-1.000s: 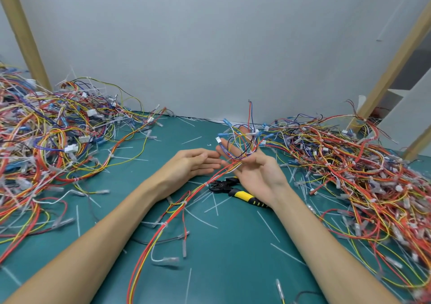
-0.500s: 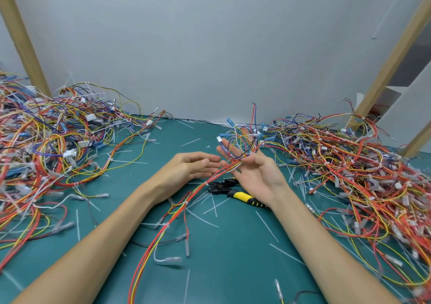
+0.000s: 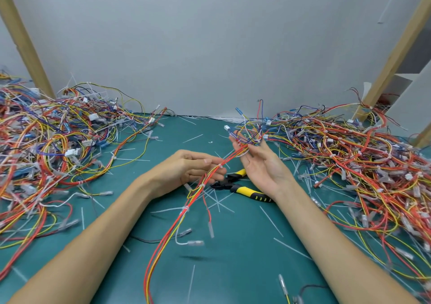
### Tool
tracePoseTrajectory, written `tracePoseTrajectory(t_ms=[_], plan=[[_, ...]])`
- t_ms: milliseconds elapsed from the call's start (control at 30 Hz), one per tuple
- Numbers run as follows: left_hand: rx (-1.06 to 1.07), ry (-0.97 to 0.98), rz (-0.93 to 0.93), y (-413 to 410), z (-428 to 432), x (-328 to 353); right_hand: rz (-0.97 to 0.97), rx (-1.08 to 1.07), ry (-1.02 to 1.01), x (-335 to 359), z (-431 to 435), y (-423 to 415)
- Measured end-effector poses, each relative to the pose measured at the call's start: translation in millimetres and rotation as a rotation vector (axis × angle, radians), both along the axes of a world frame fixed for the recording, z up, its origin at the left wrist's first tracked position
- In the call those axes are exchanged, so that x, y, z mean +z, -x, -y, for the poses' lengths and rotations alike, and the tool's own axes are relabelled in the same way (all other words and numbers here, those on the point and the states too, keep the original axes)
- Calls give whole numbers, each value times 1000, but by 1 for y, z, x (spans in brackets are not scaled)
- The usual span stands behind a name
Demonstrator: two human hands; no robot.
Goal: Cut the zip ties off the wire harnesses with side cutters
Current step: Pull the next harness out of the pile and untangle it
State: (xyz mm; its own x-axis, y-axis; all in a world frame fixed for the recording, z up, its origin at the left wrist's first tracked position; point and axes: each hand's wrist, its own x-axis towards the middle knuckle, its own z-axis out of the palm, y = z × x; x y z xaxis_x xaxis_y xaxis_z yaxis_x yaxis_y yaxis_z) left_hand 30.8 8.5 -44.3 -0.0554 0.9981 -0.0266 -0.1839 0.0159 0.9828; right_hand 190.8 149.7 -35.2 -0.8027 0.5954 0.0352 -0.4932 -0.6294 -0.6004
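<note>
Holding one wire harness [image 3: 186, 206] up over the middle of the table [image 3: 245, 264], the person is between cuts rather than in one. The left grip [image 3: 198, 167] is curled, its thumb and fingers pinching the bundle of red and yellow wires just left of centre frame. The right grip [image 3: 261, 163] lies palm up with fingers nearly straight, the harness's far end draped across them and its connectors fanning out above; whether the thumb pins the wires I cannot tell.

At least three white zip ties [image 3: 202, 185] show on this harness, spaced along the stretch that runs down from the left grip toward the bottom edge, so by my reading none of its visible ties has been cut. The side cutters [image 3: 247, 190] are in neither grip: they lie flat on the table at centre, black nose pointing left, yellow handles running under the right wrist.

Loose white tie offcuts [image 3: 271, 220] litter the green surface around the hands, which suggests plenty of cutting is done. Large tangles fill both sides: a left pile [image 3: 58, 145] and a right pile [image 3: 349, 163]. Small white bands are visible in both, most plainly on the right, so I judge much remains — though which heap is finished is not clear.
</note>
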Motion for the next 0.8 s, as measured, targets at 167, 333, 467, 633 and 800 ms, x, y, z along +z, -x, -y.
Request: tracePoseTrajectory(t_ms=[167,333,467,633,800], plan=[[-28,-9,30,-1,0,1,63,-9,-16,-1,3,1],[-113,-16,-83,-8,1,5,193,6,-191,-2,5,3],[-136,-21,-188,-11,1,8,221,-1,-232,0,7,3],[-134,-53,-204,-9,0,9,288,3,-293,1,9,3],[-129,-100,-148,-4,0,12,275,12,-151,4,8,2]])
